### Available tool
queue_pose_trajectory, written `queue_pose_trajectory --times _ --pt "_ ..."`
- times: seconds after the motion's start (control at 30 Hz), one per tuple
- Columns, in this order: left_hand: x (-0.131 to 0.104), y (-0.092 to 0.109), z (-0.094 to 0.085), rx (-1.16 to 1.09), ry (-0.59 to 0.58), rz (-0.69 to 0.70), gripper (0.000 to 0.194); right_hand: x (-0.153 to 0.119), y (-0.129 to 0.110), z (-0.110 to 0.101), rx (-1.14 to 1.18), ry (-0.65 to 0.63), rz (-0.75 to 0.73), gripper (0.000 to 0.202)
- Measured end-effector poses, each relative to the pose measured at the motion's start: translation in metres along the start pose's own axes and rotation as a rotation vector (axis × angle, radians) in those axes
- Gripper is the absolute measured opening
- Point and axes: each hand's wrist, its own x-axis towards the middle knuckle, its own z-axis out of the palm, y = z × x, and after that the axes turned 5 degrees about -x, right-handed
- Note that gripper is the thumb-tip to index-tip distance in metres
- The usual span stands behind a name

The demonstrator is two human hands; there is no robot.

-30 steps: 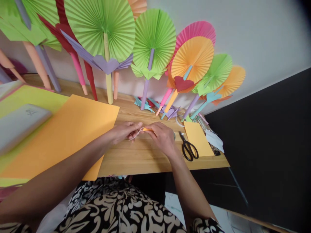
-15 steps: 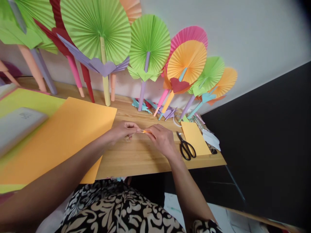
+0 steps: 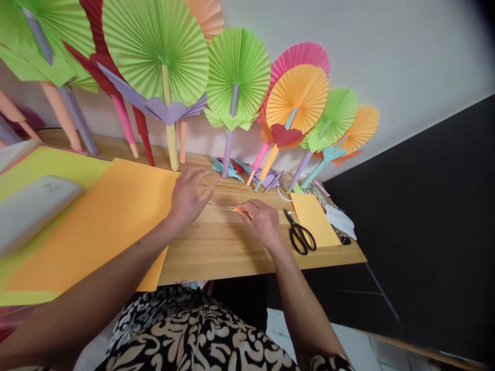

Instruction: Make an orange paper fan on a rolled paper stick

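Between the thumb and fingers of my right hand (image 3: 263, 221) is a small folded piece of orange paper (image 3: 238, 209), mostly covered by the fingers. A thin pale thread (image 3: 222, 207) runs from it toward the left, over the wooden table. My left hand (image 3: 188, 195) hovers near the thread's far end, thumb and fingers apart and somewhat blurred; it appears to hold nothing. Black-handled scissors (image 3: 300, 236) lie to the right of my right hand, beside a small orange paper sheet (image 3: 315, 219).
Pleated paper fans (image 3: 237, 77) on rolled paper handles lean on the wall behind the table (image 3: 220, 252). Large orange paper (image 3: 112, 216) and a white power bank (image 3: 42, 206) lie at left. Paper scraps (image 3: 266, 178) and a tape roll (image 3: 284, 191) sit at the back.
My left hand has let go of the thread and moved left and up, its fingers opening. My right hand still pinches the orange paper, almost in the same place.
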Motion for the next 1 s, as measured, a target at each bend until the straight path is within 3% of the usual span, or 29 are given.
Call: queue_pose_trajectory --times 0.1,0.2,0.37,0.53,0.77,1.0 --pt "-0.010 0.007 0.009 0.150 -0.231 0.321 0.021 0.002 -0.005 0.004 -0.025 0.004 0.006 0.014" --pt "-0.016 0.013 0.015 0.208 -0.366 0.426 0.017 0.002 -0.009 0.006 -0.017 -0.002 0.020 0.013" --pt "-0.017 0.015 0.014 0.207 -0.402 0.445 0.024 -0.003 -0.011 0.008 0.026 -0.057 0.067 0.011" --pt "-0.016 0.012 0.014 0.176 -0.428 0.459 0.028 -0.006 -0.013 0.006 0.096 -0.123 0.127 0.038" --pt "-0.013 0.009 0.010 0.178 -0.394 0.509 0.016 -0.015 -0.007 -0.008 0.098 -0.175 0.113 0.066" --pt "-0.011 0.010 0.008 0.211 -0.364 0.495 0.018 -0.047 0.024 -0.013 0.140 -0.038 0.190 0.040"
